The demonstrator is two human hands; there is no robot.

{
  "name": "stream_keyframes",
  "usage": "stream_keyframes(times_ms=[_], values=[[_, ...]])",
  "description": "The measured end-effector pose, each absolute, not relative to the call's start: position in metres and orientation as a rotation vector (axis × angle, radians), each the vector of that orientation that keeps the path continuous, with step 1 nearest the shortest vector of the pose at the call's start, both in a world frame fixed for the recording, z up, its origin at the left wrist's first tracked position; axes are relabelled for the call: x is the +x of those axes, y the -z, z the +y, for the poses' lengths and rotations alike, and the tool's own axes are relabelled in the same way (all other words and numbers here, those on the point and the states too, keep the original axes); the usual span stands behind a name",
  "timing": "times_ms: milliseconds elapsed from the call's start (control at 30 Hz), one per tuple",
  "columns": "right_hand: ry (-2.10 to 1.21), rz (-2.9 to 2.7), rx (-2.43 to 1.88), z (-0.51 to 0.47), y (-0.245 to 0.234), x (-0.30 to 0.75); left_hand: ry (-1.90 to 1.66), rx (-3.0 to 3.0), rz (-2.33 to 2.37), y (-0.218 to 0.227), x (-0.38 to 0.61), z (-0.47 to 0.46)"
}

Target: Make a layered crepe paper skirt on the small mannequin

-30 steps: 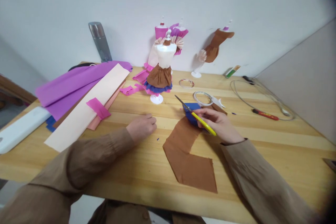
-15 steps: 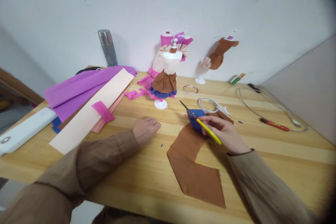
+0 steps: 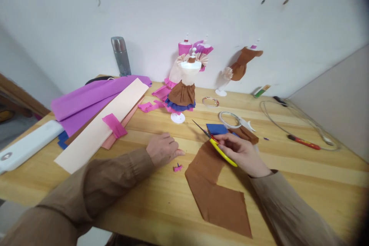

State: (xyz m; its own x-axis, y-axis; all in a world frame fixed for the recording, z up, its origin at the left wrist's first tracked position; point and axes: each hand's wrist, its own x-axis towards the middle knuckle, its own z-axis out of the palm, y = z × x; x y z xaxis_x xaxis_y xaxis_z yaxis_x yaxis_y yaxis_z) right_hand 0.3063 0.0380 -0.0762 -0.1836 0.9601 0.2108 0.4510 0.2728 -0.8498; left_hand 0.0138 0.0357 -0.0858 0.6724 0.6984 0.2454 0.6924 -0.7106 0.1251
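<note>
My right hand (image 3: 240,152) is closed round yellow-handled scissors (image 3: 216,146), whose blades point up and left over the table. A folded blue paper piece (image 3: 216,128) lies just beyond the hand. Below it a long brown paper sheet (image 3: 215,192) lies flat. My left hand (image 3: 163,148) rests on the wood with its fingers loosely curled and nothing in them. A small pink scrap (image 3: 178,167) lies just right of that hand. A small mannequin (image 3: 184,84) in a brown, blue and pink skirt stands behind.
Purple, cream and pink paper sheets (image 3: 98,111) lie at the left, beside a white case (image 3: 25,146). A grey flask (image 3: 121,55), a second mannequin (image 3: 236,69), tape rings (image 3: 229,119), a red-handled tool (image 3: 304,142) and a cable (image 3: 288,115) are at the back and right.
The blue piece is out from under my right hand and lies on the table. A pink scrap now shows by my left hand. The view has tilted down a little.
</note>
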Motion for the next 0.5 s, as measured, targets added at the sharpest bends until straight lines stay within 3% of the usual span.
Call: stream_keyframes(times_ms=[200,400,500], values=[[-0.652,-1.87,-1.307,0.036,0.075,0.303,-0.826,2.808,1.059,0.087,0.013,0.037],[-0.521,-1.837,-1.36,0.038,0.072,0.317,-0.442,2.801,0.476,0.071,0.002,0.044],[-0.5,-1.797,-1.375,0.04,0.072,0.322,-0.346,2.773,0.428,0.07,-0.003,0.052]])
